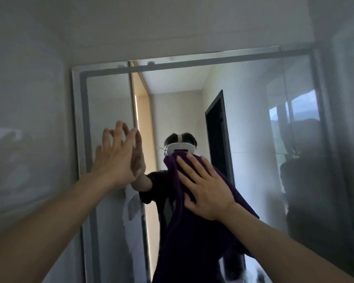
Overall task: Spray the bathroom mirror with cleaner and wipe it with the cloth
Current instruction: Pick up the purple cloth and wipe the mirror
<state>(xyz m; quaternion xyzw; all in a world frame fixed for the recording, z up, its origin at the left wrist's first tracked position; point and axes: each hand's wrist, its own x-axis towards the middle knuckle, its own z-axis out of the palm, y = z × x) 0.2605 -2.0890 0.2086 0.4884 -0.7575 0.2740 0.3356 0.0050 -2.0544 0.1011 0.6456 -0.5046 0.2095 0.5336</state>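
The bathroom mirror fills the middle and right of the view, framed by a pale border. A dark purple cloth hangs down against the glass at centre. My right hand presses flat on the upper part of the cloth with straight, spread fingers. My left hand rests against the mirror near its left edge, fingers straight and spread, holding nothing. No spray bottle is in view.
A grey tiled wall lies left of the mirror and a ceiling above it. The glass reflects a person with a white headset, a dark doorway, a wooden door edge and a window at the right.
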